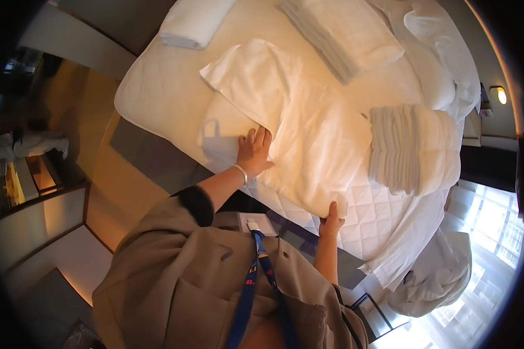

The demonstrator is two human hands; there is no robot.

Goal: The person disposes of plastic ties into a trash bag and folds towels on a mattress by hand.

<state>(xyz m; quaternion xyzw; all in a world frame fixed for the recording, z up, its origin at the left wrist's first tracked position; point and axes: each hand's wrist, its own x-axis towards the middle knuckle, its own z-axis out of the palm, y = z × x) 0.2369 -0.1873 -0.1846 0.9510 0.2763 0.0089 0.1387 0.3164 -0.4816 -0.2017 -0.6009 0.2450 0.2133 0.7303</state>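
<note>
White cloth [314, 136]: where does it lie, and how is it held?

Loosely rumpled on the bed [157, 99], towards the side nearest the person. The right hand [332, 221] has a narrow grip on its near edge, thumb on top; the fingers underneath are mostly hidden.

And the left hand [254, 156]?

Its grip is slack: fingers slightly spread, thumb well away from them, palm down beside the cloth's left edge. Whether the fingertips have caught any fabric, I cannot tell.

Why hold it so?

Probably the right thumb secures the edge, while the left hand steadies the other side.

What's around it?

A pleated-looking stack of towels [414, 150] to the right, another towel pile [346, 35] beyond, and a folded towel [197, 23] at the far left, perhaps set aside to give the cloth room.

Any writing?

Red marks on the blue lanyard [247, 291], unreadable; nothing legible on the badge [264, 225] either.
</note>
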